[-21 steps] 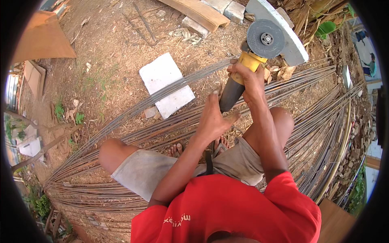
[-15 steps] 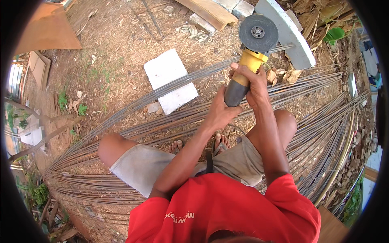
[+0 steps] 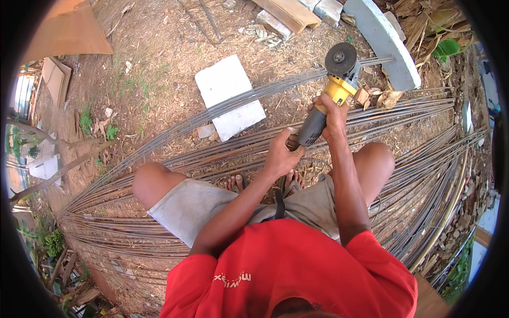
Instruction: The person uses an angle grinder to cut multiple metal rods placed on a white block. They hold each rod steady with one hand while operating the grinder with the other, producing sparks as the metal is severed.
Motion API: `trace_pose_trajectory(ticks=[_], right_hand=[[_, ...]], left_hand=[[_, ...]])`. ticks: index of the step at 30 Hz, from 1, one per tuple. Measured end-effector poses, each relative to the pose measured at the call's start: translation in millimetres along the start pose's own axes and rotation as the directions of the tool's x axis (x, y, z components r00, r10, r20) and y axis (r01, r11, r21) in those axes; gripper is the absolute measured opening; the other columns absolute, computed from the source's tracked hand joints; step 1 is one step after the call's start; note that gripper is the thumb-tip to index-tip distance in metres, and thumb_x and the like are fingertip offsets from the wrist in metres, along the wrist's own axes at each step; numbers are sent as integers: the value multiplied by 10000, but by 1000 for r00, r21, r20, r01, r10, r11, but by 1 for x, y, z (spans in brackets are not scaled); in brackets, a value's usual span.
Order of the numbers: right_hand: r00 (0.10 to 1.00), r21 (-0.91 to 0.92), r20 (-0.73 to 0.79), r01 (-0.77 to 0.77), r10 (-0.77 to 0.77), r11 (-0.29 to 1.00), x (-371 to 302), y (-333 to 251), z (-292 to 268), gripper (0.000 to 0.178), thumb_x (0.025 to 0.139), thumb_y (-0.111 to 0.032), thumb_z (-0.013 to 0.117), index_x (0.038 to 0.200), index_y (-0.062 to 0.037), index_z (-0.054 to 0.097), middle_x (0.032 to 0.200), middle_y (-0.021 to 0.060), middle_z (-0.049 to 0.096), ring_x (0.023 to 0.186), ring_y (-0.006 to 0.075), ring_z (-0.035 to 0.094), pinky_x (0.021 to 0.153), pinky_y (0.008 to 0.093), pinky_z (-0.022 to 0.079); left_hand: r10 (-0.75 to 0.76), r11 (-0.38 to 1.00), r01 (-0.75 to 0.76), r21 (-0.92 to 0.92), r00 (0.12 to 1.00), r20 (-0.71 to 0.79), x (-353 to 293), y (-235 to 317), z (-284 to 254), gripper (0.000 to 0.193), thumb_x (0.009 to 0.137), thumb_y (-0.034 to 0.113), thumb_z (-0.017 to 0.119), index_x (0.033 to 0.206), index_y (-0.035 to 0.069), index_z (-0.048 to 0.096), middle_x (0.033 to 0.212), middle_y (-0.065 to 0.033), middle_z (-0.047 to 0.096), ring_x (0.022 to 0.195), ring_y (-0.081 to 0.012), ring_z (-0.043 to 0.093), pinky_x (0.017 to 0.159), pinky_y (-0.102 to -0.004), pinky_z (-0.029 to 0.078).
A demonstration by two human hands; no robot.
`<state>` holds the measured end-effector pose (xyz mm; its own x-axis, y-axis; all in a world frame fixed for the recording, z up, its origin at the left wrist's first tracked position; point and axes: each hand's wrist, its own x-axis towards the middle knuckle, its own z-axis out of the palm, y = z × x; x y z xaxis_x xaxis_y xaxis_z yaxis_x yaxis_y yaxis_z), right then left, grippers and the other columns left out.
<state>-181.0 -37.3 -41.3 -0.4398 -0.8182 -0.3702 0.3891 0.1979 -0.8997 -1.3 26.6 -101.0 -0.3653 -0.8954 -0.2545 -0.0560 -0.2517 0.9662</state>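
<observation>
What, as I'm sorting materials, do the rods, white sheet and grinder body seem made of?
Rods: probably steel, dull grey with rusty brown stretches.
White sheet: perhaps foam, matte and pale; unclear.
Grinder body: likely moulded plastic, smooth, yellow and dark grey.

One piece of lettering (image 3: 232,280) is clear enough to make out: a single short word in white on the red shirt (image 3: 307,259), on the left side of the chest. It stands upside down in this view and bends slightly with the cloth. Small dark marks (image 3: 340,101) on the grinder's (image 3: 336,89) yellow housing are too tiny to read.
</observation>
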Motion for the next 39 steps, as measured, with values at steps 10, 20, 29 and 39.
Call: trace_pose_trajectory(ticks=[10, 20, 29, 39], right_hand=[[998, -71, -68, -20, 15, 997, 8, 20, 13, 205, 876, -53, 751, 1027, 15, 631, 818, 122, 698, 681, 264, 744, 593, 441, 649], [987, 50, 128, -110, 102, 993, 2, 19, 17, 282, 905, -80, 789, 1118, 26, 638, 904, 140, 720, 752, 277, 772, 681, 427, 666], [992, -63, 44, -116, 119, 991, 21, 26, 0, 335, 903, -112, 803, 1163, 8, 630, 962, 142, 713, 751, 266, 757, 656, 428, 658], [986, -314, 93, -100, 135, 944, 15, 60, -5, 327, 872, -51, 800, 1125, 4, 601, 874, 117, 704, 692, 234, 733, 615, 386, 620]], left_hand=[[113, 970, -76, 230, 982, -154, -10, -19, 4, 439, 882, 94, 852, 1250, -52, 662, 951, -143, 789, 803, -253, 773, 728, -393, 606], [-83, 990, 62, 130, 984, 161, 20, 12, -12, 847, 854, 399, 894, 1453, -84, 541, 1203, -258, 754, 1056, -353, 775, 937, -448, 612], [-104, 859, -7, 512, 977, 187, 68, 14, -98, 772, 856, 558, 933, 1361, 11, 728, 1321, -219, 755, 1207, -383, 741, 1069, -504, 576], [420, 439, -177, 881, 907, -27, 99, -94, -233, 436, 976, 376, 861, 1325, 119, 817, 1358, -68, 638, 1321, -280, 566, 1189, -481, 479]])
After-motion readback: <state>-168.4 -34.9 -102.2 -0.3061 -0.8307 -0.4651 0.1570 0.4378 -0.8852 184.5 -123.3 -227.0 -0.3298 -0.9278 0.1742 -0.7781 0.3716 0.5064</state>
